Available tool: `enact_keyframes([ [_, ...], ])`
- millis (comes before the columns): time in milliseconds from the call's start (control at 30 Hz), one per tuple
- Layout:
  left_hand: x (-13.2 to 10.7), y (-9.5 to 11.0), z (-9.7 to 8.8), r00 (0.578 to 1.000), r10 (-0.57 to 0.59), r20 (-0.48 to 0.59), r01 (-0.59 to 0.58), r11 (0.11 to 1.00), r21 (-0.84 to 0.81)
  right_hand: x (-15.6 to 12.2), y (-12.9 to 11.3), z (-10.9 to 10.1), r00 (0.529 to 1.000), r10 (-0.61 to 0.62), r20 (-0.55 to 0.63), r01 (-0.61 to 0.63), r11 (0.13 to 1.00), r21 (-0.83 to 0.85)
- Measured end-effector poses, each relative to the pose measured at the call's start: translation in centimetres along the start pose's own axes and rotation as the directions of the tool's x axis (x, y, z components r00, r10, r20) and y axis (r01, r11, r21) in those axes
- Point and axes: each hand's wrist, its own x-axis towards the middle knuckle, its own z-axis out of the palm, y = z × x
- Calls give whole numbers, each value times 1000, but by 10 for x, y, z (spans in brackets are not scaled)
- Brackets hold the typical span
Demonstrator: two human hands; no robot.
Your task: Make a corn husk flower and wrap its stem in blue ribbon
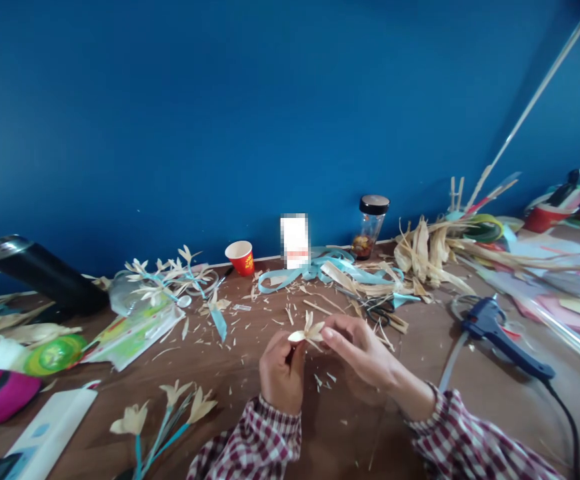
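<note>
Checked sleeves nearest; left hand pinches flower at six o'clock, seemingly steadying it while right hand pinches a petal

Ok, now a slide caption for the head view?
Left hand holding a pale husk flower, right hand touching it; blue hot-glue gun at right on the brown table.

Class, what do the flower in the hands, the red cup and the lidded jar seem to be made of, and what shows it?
Flower: probably dried husk or leaf, matt; pale, papery, pointed petals.
Red cup: likely paper, slight sheen; thin wall, printed yellow mark.
Lidded jar: clear glass or plastic, glossy; contents show through.
</note>
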Motion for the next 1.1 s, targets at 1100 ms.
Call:
enact_keyframes([
  [1100,-4,1,5,989,-46,138,53,998,-44,1,5,6,995,43,-85,-59,977,-205],
])
